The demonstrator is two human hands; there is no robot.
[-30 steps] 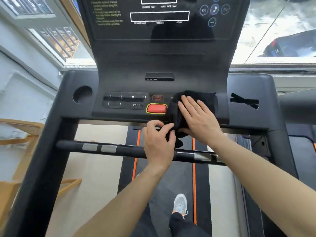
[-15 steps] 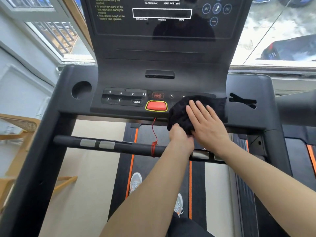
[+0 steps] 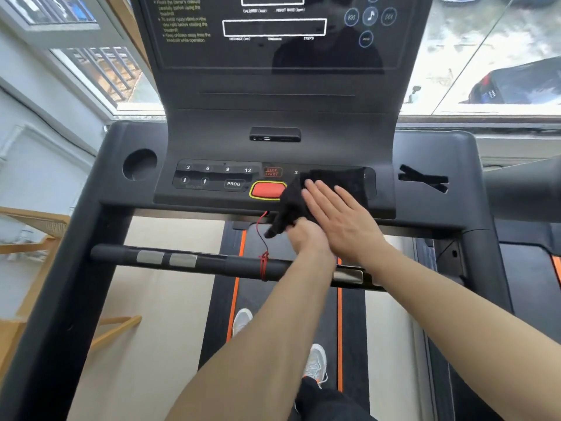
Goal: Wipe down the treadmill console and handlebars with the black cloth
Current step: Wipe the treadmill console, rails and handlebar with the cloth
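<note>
Bright daylight from windows (image 3: 485, 56) ahead — glare outside, console (image 3: 273, 56) reflective, wide-angle bending at edges.

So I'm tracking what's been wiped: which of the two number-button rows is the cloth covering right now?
The right row: the cloth hides all but its 3. The left row, showing 3, 6, 9, 12, lies uncovered.

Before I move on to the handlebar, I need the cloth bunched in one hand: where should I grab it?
Grip the loose tail of the cloth hanging off the console's front edge, coming from below at the left. It hangs free there, whereas the rest lies flat under the right hand. The left hand is already at it.
</note>
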